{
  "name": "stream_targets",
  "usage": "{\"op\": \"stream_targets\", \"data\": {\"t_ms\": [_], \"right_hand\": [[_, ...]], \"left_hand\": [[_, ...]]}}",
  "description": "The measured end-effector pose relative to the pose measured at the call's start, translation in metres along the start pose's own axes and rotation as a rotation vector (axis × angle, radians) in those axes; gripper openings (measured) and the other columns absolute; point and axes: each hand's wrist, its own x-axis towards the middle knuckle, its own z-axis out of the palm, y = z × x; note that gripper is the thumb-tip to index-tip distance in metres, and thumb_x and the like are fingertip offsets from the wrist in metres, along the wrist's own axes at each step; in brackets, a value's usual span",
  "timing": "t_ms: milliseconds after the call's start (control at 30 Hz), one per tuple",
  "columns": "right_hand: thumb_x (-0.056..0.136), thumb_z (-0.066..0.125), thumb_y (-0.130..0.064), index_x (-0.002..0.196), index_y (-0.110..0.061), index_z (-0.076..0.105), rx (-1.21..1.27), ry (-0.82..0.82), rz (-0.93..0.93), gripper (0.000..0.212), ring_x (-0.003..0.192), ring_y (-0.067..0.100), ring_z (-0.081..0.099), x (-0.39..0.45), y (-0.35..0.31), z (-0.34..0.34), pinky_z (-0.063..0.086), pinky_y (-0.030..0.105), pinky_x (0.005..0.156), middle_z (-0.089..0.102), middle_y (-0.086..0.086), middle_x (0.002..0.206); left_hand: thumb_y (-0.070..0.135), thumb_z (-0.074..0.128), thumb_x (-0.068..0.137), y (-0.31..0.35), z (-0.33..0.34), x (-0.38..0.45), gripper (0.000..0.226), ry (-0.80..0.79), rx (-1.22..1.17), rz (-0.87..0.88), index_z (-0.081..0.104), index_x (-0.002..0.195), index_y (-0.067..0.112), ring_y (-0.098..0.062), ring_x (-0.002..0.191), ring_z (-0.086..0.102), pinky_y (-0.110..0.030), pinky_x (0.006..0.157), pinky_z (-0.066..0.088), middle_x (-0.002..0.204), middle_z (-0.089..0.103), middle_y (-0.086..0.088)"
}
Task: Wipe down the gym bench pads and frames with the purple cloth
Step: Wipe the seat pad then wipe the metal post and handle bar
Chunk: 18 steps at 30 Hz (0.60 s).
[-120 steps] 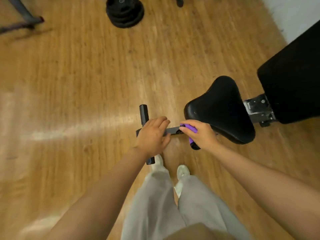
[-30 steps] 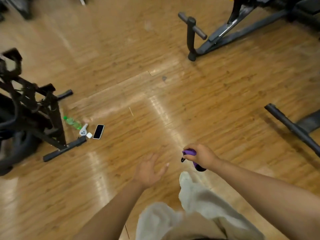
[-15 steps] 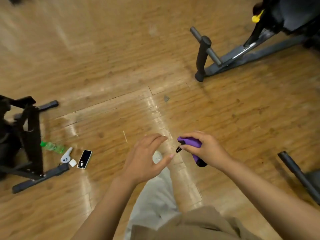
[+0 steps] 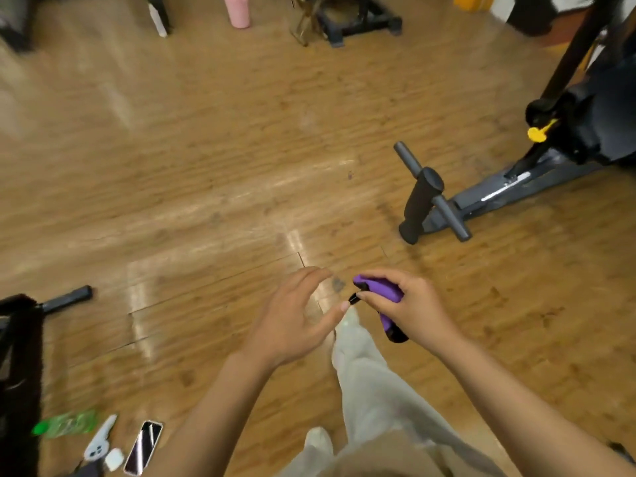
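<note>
My right hand (image 4: 409, 309) grips the purple cloth (image 4: 380, 290), a bunched purple piece with a black edge showing below the palm and at the fingertips. My left hand (image 4: 297, 320) hovers just left of it with relaxed, spread fingers, its thumb tip almost touching the cloth's black tip. Both hands are over the wooden floor. A dark grey bench frame (image 4: 488, 197) with a black foam roller (image 4: 420, 201) lies on the floor to the upper right, well apart from both hands.
A black machine frame (image 4: 20, 356) stands at the left edge. Beside it on the floor lie a green bottle (image 4: 65, 423), a phone (image 4: 142, 447) and small white items. A pink bottle (image 4: 237, 12) and more equipment stand at the far end. My trouser legs are below.
The view has swung from the bench seat across the floor toward another frame at the upper right. My left hand has closed in on the cloth that my right hand keeps holding.
</note>
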Motion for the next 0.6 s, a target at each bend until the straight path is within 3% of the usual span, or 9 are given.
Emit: {"op": "stream_targets", "data": {"t_ms": [233, 333, 500, 600], "right_hand": [[0.079, 0.075, -0.030, 0.104, -0.037, 0.066, 0.067, -0.067, 0.110, 0.028, 0.090, -0.013, 0.057, 0.191, 0.019, -0.022, 0.041, 0.001, 0.072, 0.065, -0.022, 0.099], [0.078, 0.075, -0.033, 0.103, -0.039, 0.066, 0.049, -0.099, 0.120, 0.028, 0.088, -0.009, 0.060, 0.283, 0.008, -0.041, 0.043, 0.003, 0.071, 0.064, -0.025, 0.096], [0.078, 0.076, -0.031, 0.109, -0.029, 0.068, -0.011, -0.190, 0.052, 0.032, 0.091, -0.022, 0.052, 0.432, -0.026, -0.057, 0.039, -0.001, 0.076, 0.062, -0.026, 0.099], [0.078, 0.077, -0.027, 0.109, -0.027, 0.068, -0.020, -0.226, 0.021, 0.031, 0.089, -0.027, 0.048, 0.505, -0.037, -0.051, 0.035, -0.003, 0.074, 0.060, -0.022, 0.099]], "left_hand": [[0.085, 0.026, 0.073, -0.056, -0.037, 0.161, 0.086, -0.193, 0.120, -0.270, 0.033, 0.145, 0.038, -0.011, 0.141, 0.029, -0.036, 0.113, 0.031, 0.153, 0.033, 0.013], [0.086, 0.023, 0.070, -0.064, -0.069, 0.243, 0.090, -0.130, 0.105, -0.327, 0.034, 0.145, 0.036, -0.011, 0.139, 0.033, -0.032, 0.112, 0.032, 0.152, 0.035, 0.011], [0.074, 0.043, 0.083, -0.083, -0.104, 0.363, 0.073, -0.017, 0.028, -0.336, 0.041, 0.142, 0.032, -0.007, 0.136, 0.036, -0.024, 0.110, 0.029, 0.147, 0.042, 0.012], [0.070, 0.048, 0.085, -0.118, -0.114, 0.421, 0.068, -0.033, -0.020, -0.388, 0.042, 0.142, 0.033, -0.003, 0.135, 0.036, -0.019, 0.108, 0.028, 0.146, 0.042, 0.016]]}}
